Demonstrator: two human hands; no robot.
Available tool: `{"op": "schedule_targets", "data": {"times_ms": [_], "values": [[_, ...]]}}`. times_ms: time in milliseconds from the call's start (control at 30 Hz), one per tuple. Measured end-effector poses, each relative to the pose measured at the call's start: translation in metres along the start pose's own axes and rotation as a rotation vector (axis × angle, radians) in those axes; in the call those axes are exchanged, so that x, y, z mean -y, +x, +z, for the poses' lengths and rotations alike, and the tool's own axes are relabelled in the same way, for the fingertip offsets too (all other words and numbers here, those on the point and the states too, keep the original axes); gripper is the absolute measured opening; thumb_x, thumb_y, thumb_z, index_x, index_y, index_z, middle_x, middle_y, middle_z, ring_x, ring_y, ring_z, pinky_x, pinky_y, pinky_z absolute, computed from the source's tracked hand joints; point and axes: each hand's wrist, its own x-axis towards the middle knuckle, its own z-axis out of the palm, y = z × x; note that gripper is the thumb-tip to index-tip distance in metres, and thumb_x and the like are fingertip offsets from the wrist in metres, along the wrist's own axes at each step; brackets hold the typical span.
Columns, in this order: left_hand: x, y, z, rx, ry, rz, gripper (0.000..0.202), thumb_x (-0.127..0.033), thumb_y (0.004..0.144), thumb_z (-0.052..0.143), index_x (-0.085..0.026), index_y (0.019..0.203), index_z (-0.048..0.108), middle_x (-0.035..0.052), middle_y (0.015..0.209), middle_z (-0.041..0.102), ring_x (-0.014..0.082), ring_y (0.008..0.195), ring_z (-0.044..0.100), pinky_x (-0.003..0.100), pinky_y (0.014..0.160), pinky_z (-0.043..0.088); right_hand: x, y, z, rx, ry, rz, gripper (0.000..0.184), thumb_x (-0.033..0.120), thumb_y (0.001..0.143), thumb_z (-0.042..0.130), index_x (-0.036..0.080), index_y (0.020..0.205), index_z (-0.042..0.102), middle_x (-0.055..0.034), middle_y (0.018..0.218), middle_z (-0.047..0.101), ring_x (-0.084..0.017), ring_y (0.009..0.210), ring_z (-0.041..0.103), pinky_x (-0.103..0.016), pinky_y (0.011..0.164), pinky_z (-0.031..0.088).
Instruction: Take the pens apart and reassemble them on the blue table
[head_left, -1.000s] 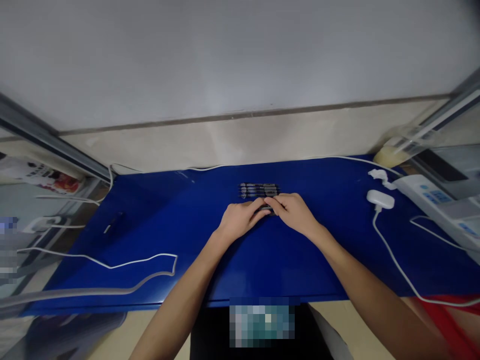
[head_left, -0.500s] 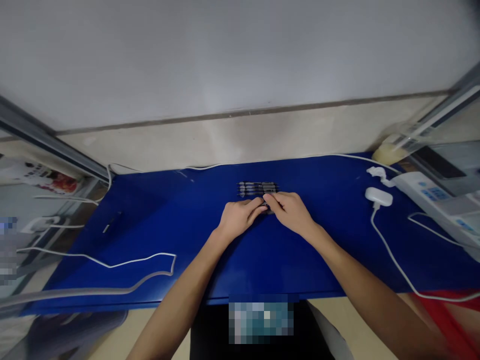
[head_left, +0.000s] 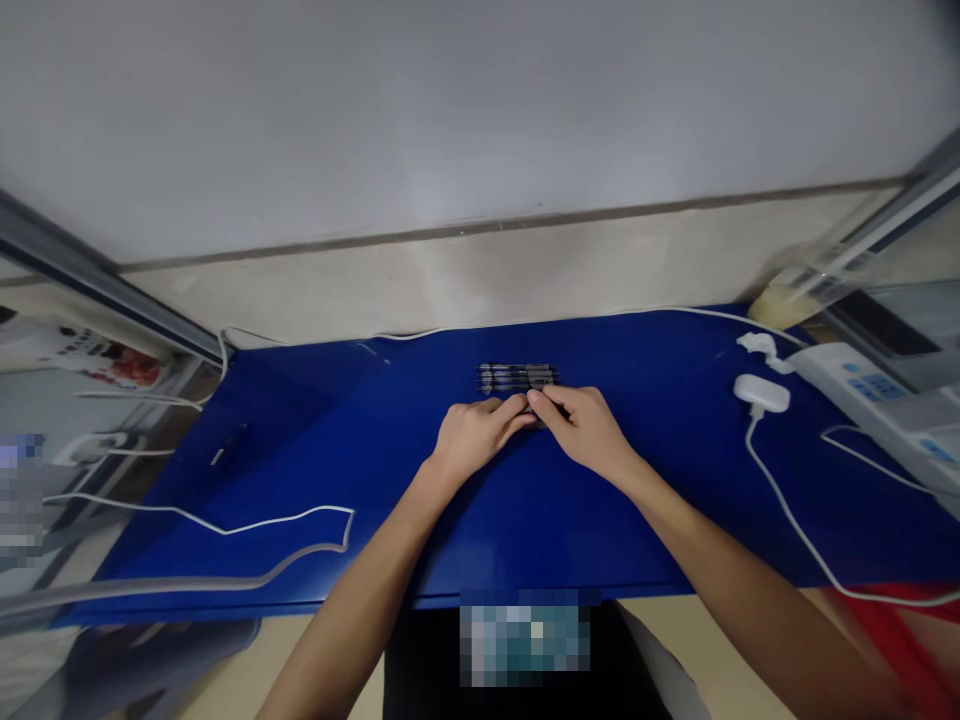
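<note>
A row of several slim black pens [head_left: 517, 378] lies side by side on the blue desktop [head_left: 360, 470]. My left hand [head_left: 476, 435] and my right hand [head_left: 581, 430] meet just in front of that row. Between my fingertips sits a small dark object [head_left: 537, 412], mostly hidden, possibly another pen. My right fingers pinch it from above. My left fingers stretch across to it, but their grip is hidden.
A white round-cornered charger [head_left: 761, 393] with a white cable lies at the right, beside a white keypad device [head_left: 862, 400]. Another white cable [head_left: 225, 527] loops across the desk's left side. A small dark item [head_left: 229, 445] lies farther left. A wall rises behind.
My left hand has shifted slightly left and its fingertips now reach a little farther from me. My right hand has barely moved, and the pens stay in place.
</note>
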Motion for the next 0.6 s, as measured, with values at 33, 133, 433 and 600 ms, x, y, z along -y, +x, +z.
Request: {"op": "schedule_targets", "data": {"times_ms": [33, 133, 433, 600], "values": [[0.000, 0.000, 0.001, -0.004, -0.009, -0.002, 0.051, -0.059, 0.102, 0.024, -0.026, 0.114, 0.061, 0.0024, 0.085, 0.072, 0.0162, 0.067, 0.065, 0.024, 0.054, 0.031, 0.000, 0.000, 0.000, -0.004, 0.022, 0.026, 0.049, 0.045, 0.100, 0.043, 0.021, 0.059, 0.035, 0.0028, 0.053, 0.036, -0.011, 0.049, 0.036, -0.028, 0.051, 0.026], [0.000, 0.001, 0.002, -0.042, -0.128, -0.004, 0.049, -0.056, 0.103, 0.026, -0.024, 0.104, 0.062, 0.0015, 0.080, 0.070, 0.0150, 0.067, 0.063, 0.024, 0.056, 0.032, -0.002, 0.001, -0.002, -0.002, 0.107, 0.064, 0.047, 0.049, 0.097, 0.049, 0.020, 0.060, 0.047, 0.0011, 0.055, 0.047, -0.012, 0.052, 0.045, -0.027, 0.051, 0.031], [0.003, 0.006, -0.012, -0.394, -0.883, -0.110, 0.043, -0.051, 0.100, 0.045, -0.018, 0.090, 0.070, 0.0039, 0.086, 0.063, 0.0130, 0.077, 0.057, 0.025, 0.074, 0.045, -0.008, 0.005, 0.003, 0.192, 0.316, 0.033, 0.032, 0.044, 0.096, 0.055, 0.021, 0.115, 0.068, -0.0071, 0.104, 0.074, -0.019, 0.082, 0.069, -0.029, 0.069, 0.051], [0.002, 0.009, -0.006, -0.375, -1.291, -0.171, 0.033, -0.048, 0.094, 0.059, -0.016, 0.098, 0.069, -0.0024, 0.066, 0.060, 0.0083, 0.056, 0.052, 0.022, 0.057, 0.044, -0.013, 0.003, 0.012, 0.279, 0.512, 0.056, 0.051, 0.039, 0.098, 0.053, 0.026, 0.147, 0.046, -0.0060, 0.103, 0.073, -0.019, 0.090, 0.070, -0.032, 0.076, 0.054]]}}
